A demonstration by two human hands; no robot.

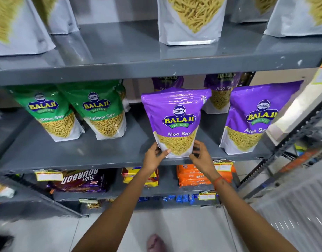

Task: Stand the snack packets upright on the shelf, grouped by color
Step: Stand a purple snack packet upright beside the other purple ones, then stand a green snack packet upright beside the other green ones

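Left hand (153, 157) & right hand (199, 153) pinch the purple packet (176, 120) at its base — prob squaring it upright w/ the purples, greens (102, 110) apart.

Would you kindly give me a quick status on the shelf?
Left hand and right hand gripping base of purple Aloo Sev packet, upright at middle shelf front edge. Green packets grouped left, purple right. Nothing blocking.

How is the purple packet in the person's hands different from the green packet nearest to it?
The purple packet reads Aloo Sev; the green packet reads Ratlami Sev. The purple packet stands at the shelf's front edge, held at its base by the left hand and right hand; the green packet stands untouched, farther back. Both are upright Balaji pouches.
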